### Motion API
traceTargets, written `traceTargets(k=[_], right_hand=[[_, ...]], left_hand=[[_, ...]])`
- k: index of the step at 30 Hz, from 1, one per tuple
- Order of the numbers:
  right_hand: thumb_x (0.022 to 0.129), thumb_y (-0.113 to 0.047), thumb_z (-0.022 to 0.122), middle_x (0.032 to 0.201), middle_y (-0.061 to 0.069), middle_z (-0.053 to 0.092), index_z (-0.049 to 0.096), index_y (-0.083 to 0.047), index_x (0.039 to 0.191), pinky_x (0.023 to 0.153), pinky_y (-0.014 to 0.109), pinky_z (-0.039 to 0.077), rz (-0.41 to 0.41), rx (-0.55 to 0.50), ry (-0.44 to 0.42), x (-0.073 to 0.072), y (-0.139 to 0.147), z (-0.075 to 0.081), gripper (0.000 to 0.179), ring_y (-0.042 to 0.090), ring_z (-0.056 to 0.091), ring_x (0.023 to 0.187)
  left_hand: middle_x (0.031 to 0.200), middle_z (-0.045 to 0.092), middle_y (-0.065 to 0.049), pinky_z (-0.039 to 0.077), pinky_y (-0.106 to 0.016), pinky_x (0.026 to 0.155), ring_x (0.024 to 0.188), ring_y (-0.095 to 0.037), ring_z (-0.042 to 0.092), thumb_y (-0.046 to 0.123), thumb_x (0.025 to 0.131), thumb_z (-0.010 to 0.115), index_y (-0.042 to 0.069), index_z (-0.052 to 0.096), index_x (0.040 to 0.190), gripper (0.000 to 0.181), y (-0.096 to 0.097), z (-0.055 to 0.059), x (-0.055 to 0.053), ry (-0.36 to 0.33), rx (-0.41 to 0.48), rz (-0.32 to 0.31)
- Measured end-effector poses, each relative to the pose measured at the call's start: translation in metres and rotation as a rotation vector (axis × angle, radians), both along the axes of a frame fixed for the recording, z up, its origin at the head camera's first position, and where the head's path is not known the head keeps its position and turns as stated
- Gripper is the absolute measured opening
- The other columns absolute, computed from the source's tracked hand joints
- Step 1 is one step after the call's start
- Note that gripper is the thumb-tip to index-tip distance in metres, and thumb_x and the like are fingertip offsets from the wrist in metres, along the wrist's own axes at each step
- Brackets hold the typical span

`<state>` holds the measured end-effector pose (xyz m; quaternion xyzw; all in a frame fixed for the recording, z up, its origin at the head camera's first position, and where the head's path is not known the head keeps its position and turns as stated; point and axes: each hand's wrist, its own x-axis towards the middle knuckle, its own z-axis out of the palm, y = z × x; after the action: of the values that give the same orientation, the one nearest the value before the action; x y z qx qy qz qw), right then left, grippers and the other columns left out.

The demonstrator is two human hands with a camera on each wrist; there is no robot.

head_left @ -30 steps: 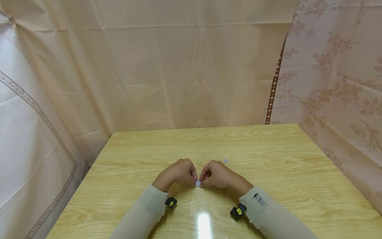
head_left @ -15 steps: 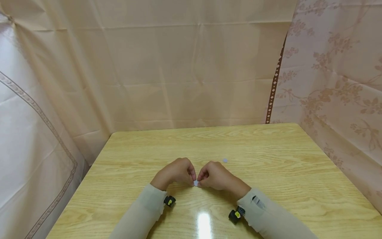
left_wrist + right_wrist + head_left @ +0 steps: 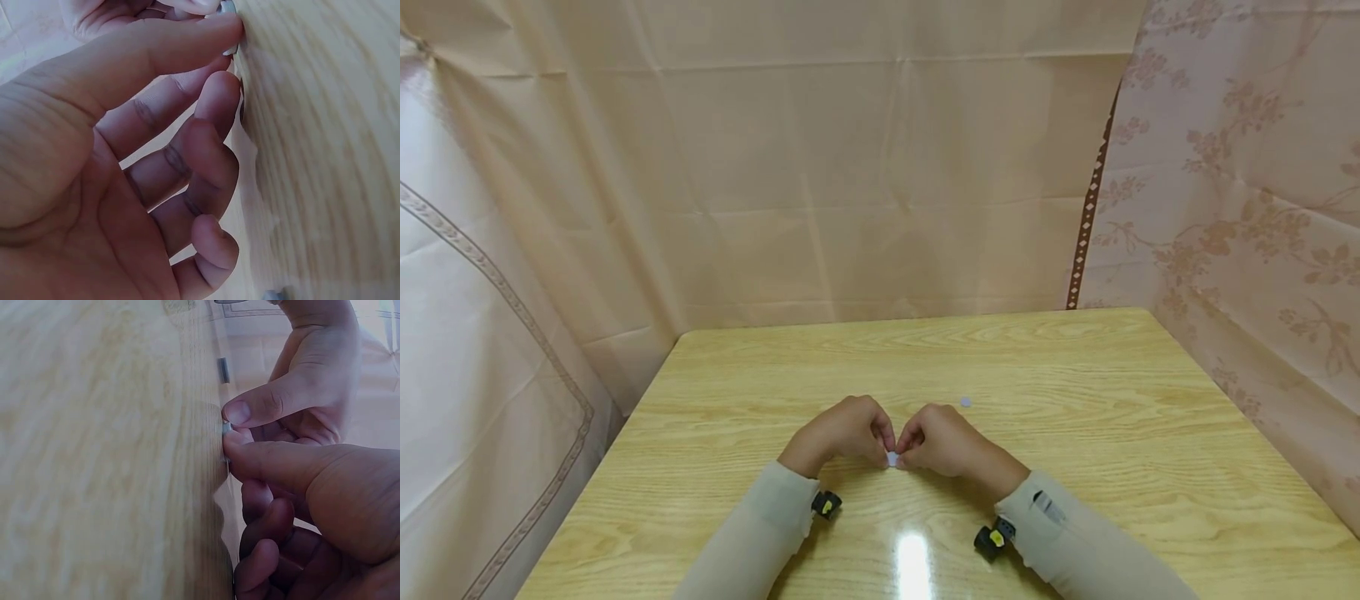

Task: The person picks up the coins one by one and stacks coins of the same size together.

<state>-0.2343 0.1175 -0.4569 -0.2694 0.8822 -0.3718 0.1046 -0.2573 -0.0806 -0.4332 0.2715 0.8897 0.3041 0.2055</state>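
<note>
Low over the wooden tabletop, a small whitish disc (image 3: 892,459) sits between the fingertips of both hands. My left hand (image 3: 848,432) pinches its left side between thumb and forefinger, the other fingers loosely curled, as the left wrist view shows. From the opposite side my right hand (image 3: 944,442) pinches it too, with the wrist bent inward. In the right wrist view only a pale sliver of the disc (image 3: 227,427) shows between the two thumbs. Fingers cover most of it, and whether it touches the table I cannot tell.
A second small whitish disc (image 3: 966,402) lies on the wooden table (image 3: 1075,375), beyond the right hand. Beige curtain cloth (image 3: 865,192) hangs behind the table's far edge, with patterned cloth (image 3: 1262,233) on the right. Each sleeve cuff carries a black wrist camera (image 3: 826,505).
Both hands have shifted slightly left together with the disc. Their grip on it looks much the same. The second disc stays where it was.
</note>
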Motion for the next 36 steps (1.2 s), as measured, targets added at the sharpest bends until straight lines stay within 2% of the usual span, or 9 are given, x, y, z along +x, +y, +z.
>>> traceTargets(k=[9, 16, 23, 28, 36], right_hand=[[0.080, -0.021, 0.077, 0.070, -0.010, 0.068, 0.074, -0.019, 0.078, 0.053, 0.024, 0.048, -0.003, 0.003, 0.011, -0.0007, 0.0007, -0.0016, 0.005, 0.006, 0.057, 0.058], [0.081, -0.023, 0.077, 0.073, -0.012, 0.069, 0.074, -0.020, 0.078, 0.052, 0.024, 0.048, -0.007, 0.013, 0.035, 0.0004, 0.0035, -0.0017, 0.005, 0.006, 0.057, 0.057], [0.080, -0.021, 0.077, 0.070, -0.011, 0.068, 0.074, -0.019, 0.078, 0.054, 0.024, 0.049, -0.007, 0.012, 0.023, 0.0004, 0.0012, -0.0004, 0.004, 0.006, 0.059, 0.060], [0.079, -0.021, 0.078, 0.067, -0.010, 0.067, 0.074, -0.020, 0.077, 0.052, 0.023, 0.047, -0.003, 0.022, 0.033, 0.0008, -0.0006, 0.0014, 0.005, 0.006, 0.055, 0.056], [0.079, -0.022, 0.078, 0.067, -0.007, 0.067, 0.073, -0.019, 0.077, 0.050, 0.022, 0.045, 0.008, 0.025, 0.029, 0.0003, 0.0010, 0.0031, 0.006, 0.005, 0.052, 0.053]], left_hand=[[0.071, 0.067, 0.008, 0.050, -0.026, 0.059, 0.063, -0.009, 0.058, 0.008, 0.067, 0.083, 0.016, 0.072, 0.072, 0.014, 0.0031, 0.0021, 0.0013, 0.063, -0.036, -0.016], [0.074, 0.067, 0.009, 0.047, -0.025, 0.059, 0.064, -0.009, 0.054, 0.012, 0.071, 0.082, 0.016, 0.071, 0.072, 0.012, 0.0063, 0.0010, 0.0006, 0.066, -0.051, -0.043], [0.074, 0.067, 0.006, 0.048, -0.027, 0.059, 0.064, -0.010, 0.055, 0.011, 0.069, 0.083, 0.017, 0.071, 0.071, 0.014, 0.0034, 0.0019, 0.0017, 0.037, -0.042, -0.010], [0.072, 0.067, 0.008, 0.047, -0.028, 0.059, 0.065, -0.010, 0.054, 0.014, 0.068, 0.084, 0.018, 0.069, 0.068, 0.016, 0.0032, 0.0030, 0.0028, 0.052, -0.056, 0.003], [0.070, 0.066, 0.007, 0.047, -0.029, 0.059, 0.066, -0.011, 0.054, 0.013, 0.068, 0.085, 0.017, 0.069, 0.066, 0.016, 0.0051, 0.0041, 0.0052, 0.038, -0.060, 0.035]])
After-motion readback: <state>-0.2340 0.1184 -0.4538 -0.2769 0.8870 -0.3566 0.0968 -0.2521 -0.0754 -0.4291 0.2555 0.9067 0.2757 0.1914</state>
